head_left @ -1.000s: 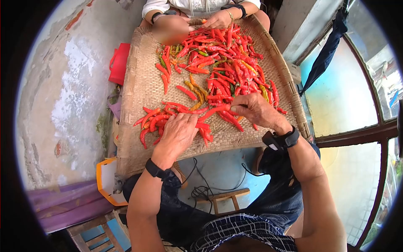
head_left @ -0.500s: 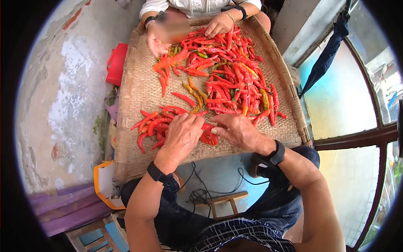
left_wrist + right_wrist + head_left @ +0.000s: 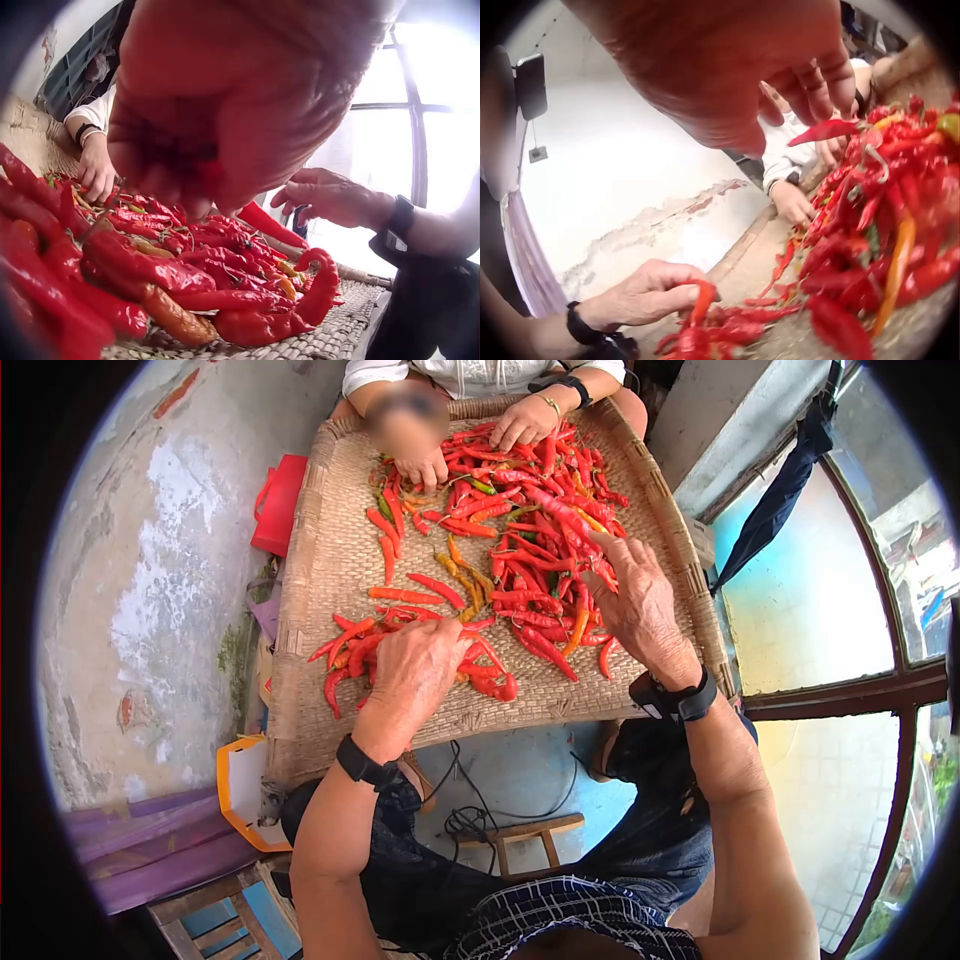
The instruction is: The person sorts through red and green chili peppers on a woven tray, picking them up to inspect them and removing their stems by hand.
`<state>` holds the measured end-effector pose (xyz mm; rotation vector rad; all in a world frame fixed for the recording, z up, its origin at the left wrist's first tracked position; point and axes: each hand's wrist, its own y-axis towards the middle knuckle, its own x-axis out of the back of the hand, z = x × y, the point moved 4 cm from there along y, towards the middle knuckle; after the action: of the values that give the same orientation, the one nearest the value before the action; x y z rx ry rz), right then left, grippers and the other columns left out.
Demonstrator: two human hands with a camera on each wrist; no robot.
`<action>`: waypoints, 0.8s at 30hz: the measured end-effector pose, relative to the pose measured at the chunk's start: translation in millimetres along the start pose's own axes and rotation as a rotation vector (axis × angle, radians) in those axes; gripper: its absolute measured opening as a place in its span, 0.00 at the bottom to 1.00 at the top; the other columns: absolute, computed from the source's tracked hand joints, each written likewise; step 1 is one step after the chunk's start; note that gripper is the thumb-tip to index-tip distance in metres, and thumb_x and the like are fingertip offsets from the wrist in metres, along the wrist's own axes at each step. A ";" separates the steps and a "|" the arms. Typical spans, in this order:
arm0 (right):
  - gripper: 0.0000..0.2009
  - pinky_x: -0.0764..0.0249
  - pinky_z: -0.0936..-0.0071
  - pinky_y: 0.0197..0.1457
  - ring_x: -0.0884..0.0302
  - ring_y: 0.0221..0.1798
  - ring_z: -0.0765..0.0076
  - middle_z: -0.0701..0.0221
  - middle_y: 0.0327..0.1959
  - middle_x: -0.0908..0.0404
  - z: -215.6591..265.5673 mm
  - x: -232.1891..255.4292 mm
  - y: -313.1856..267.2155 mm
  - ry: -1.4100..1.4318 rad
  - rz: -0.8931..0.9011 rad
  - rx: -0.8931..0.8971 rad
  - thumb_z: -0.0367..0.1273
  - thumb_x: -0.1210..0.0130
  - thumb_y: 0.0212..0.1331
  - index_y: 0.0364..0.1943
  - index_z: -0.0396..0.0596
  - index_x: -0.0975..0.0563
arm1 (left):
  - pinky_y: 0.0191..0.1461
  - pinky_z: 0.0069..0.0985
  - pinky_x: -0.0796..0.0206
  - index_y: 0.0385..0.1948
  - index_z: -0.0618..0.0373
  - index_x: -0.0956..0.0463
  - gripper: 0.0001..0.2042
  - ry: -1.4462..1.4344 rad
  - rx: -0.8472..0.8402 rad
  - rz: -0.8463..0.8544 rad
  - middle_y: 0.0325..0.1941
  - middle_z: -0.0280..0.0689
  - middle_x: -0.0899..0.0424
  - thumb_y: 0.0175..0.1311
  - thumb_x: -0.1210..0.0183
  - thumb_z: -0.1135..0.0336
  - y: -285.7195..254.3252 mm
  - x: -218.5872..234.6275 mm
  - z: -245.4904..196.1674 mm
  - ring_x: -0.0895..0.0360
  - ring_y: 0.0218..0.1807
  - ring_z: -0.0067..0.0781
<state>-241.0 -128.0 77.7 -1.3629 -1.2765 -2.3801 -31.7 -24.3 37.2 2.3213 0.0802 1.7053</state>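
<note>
My left hand (image 3: 415,665) is over the near-left bunch of red chili peppers (image 3: 345,650), its fingers curled round a red chili pepper (image 3: 703,301) whose end sticks out past the thumb. In the left wrist view the palm hides most of that grip. My right hand (image 3: 640,600) hovers at the right side of the big chili heap (image 3: 545,555), fingers extended and spread from the thumb. A red chili pepper (image 3: 825,132) shows right at its fingertips in the right wrist view. Several yellowish-brown chilies (image 3: 462,575) lie between bunch and heap.
All the chilies lie on a woven bamboo tray (image 3: 330,540) with a raised rim. Across it, another person's hands (image 3: 525,422) touch the far chilies. A wall stands left, with a red bag (image 3: 280,505); a window and dark umbrella (image 3: 775,490) are right. A wooden stool (image 3: 525,828) stands below.
My right hand went from the heap to beside my left hand, then back up and right to the heap, its fingers now extended. An orange-red chili now lies above the near-left bunch.
</note>
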 end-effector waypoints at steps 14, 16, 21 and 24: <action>0.05 0.29 0.61 0.31 0.25 0.29 0.49 0.55 0.24 0.25 18.9 -47.2 -31.0 0.550 0.570 -0.004 0.30 0.49 0.59 0.34 0.43 0.24 | 0.37 0.37 0.32 0.36 0.58 0.28 0.12 -0.144 -0.020 0.011 0.34 0.43 0.24 0.50 0.37 0.69 -4.0 2.9 -4.9 0.25 0.39 0.45; 0.07 0.29 0.63 0.29 0.27 0.23 0.54 0.61 0.20 0.25 1.6 -36.4 -17.0 0.637 0.478 -0.236 0.31 0.48 0.60 0.37 0.44 0.24 | 0.42 0.37 0.33 0.35 0.58 0.28 0.12 -0.055 0.009 0.098 0.34 0.42 0.28 0.49 0.37 0.70 -8.7 -1.2 5.5 0.28 0.42 0.45; 0.17 0.28 0.69 0.46 0.27 0.45 0.59 0.58 0.38 0.26 -5.7 -21.7 -7.9 -0.013 0.089 0.015 0.29 0.45 0.55 0.50 0.44 0.27 | 0.42 0.37 0.34 0.30 0.59 0.29 0.09 0.102 -0.032 0.170 0.32 0.42 0.28 0.49 0.39 0.71 -10.0 -18.1 8.9 0.29 0.41 0.44; 0.23 0.29 0.63 0.53 0.29 0.50 0.50 0.57 0.47 0.26 14.1 -48.4 -27.2 0.415 0.287 0.001 0.28 0.41 0.48 0.53 0.45 0.29 | 0.42 0.37 0.36 0.29 0.59 0.31 0.08 -0.013 -0.052 0.130 0.31 0.41 0.26 0.51 0.40 0.72 -3.4 -9.2 0.7 0.30 0.41 0.44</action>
<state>-216.0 -114.5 28.0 -0.9068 -0.9032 -2.2942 -33.5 -22.9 27.6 2.3450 -0.1190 1.7301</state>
